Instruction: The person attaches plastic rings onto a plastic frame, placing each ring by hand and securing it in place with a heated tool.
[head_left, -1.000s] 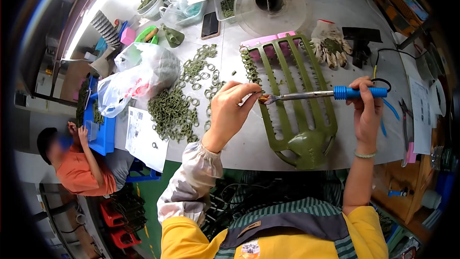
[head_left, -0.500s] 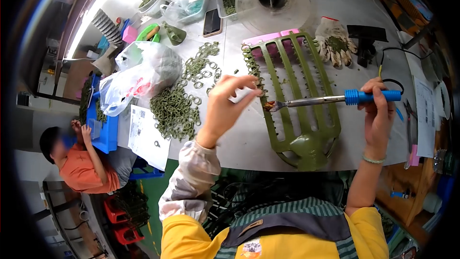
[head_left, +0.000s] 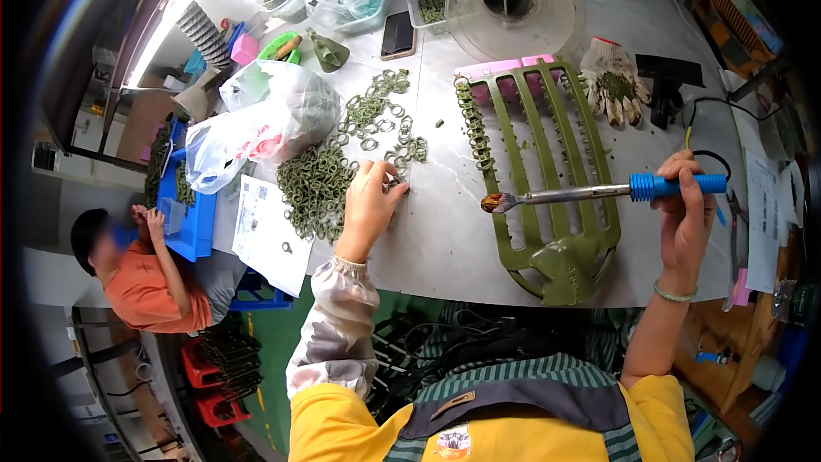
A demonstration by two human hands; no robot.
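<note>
My right hand (head_left: 687, 197) grips the blue handle of a soldering iron (head_left: 581, 193). Its brown, crusted tip hovers at the left edge of an olive-green rack (head_left: 566, 269) with long bars and small studs. Along the rack's upper left bar hangs a row of small green rings (head_left: 475, 128). My left hand (head_left: 366, 210) is down on the table, right of a heap of loose green rings (head_left: 315, 192); its thumb and fingers are bent together at a green ring (head_left: 393, 178), partly hidden by the fingertips. A pink block (head_left: 489, 67) lies under the rack's far end.
A filled plastic bag (head_left: 295, 111) and a printed sheet (head_left: 265, 222) flank the heap. Farther back are a phone (head_left: 398, 34), a clear round cover (head_left: 547, 0), a stained glove (head_left: 613, 77) and a black stand (head_left: 669, 77). A person in orange (head_left: 158, 287) sits at the left.
My left hand has moved left and down, from the rack's ringed bar to the loose rings. My right hand still holds the soldering iron across the rack. The view has shifted slightly.
</note>
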